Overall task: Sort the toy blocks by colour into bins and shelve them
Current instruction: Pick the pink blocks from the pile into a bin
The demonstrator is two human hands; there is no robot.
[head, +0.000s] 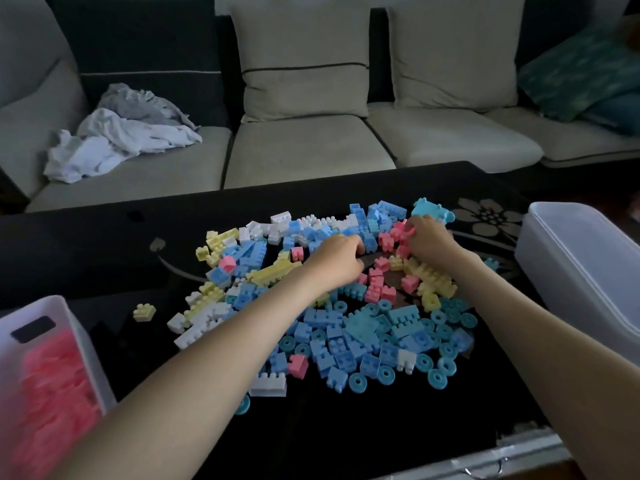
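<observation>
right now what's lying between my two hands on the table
Pink blocks, a blue block and a small yellow block lie between the left hand and right hand, in the head view.

The block pile (346, 306) covers the middle of the black table (86, 244). Bare tabletop lies open to the pile's left and along the near edge. A bin of pink blocks (83, 334) bounds the near left corner; a white bin (571, 271) stands at the right edge. One yellow block (144, 312) lies apart on the left stretch.
</observation>
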